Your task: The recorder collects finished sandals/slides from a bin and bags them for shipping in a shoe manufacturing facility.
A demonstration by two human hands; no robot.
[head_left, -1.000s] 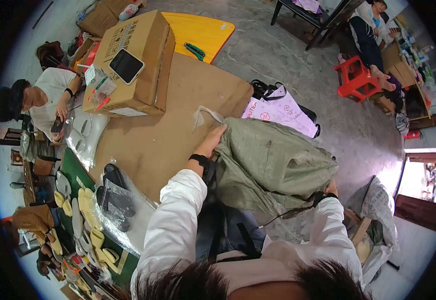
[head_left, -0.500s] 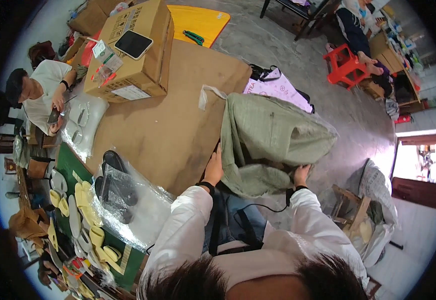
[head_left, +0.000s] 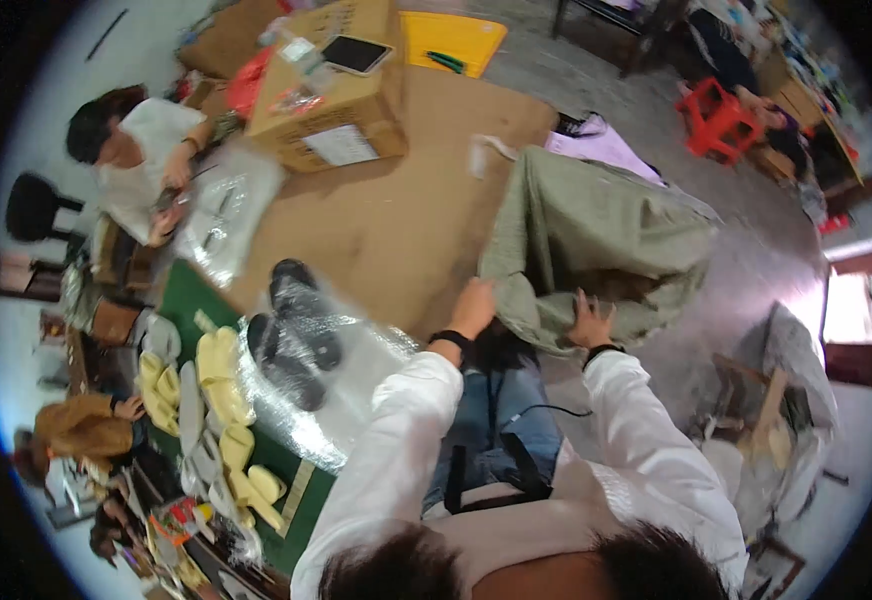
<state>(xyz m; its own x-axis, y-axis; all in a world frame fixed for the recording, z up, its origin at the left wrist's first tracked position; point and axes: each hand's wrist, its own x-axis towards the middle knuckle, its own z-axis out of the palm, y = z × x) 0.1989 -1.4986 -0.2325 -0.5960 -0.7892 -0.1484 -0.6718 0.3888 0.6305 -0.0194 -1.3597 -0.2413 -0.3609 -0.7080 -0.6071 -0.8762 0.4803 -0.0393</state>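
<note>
An olive-green woven sack (head_left: pixel 611 205) lies at the table's right edge, its mouth gaping toward me and its inside dark. My left hand (head_left: pixel 473 308) is closed on the near left part of the sack's rim. On the front rim, close by, rests my right hand (head_left: pixel 590 320) with its fingers spread against the cloth. Left of my forearm, dark slippers (head_left: pixel 298 335) lie on and partly under clear plastic bags (head_left: pixel 371 345).
A carton (head_left: pixel 356 105) with a phone (head_left: pixel 356 55) on top stands on the brown tabletop (head_left: pixel 406 200). Yellow slippers (head_left: pixel 221 375) cover a green mat at left. Co-workers sit at left. A red stool (head_left: pixel 721 120) and a wooden frame (head_left: pixel 766 410) stand at right.
My right hand has moved left from the sack's right corner to its front rim, fingers now spread. My left hand has closed on the rim. The whole view has shifted.
</note>
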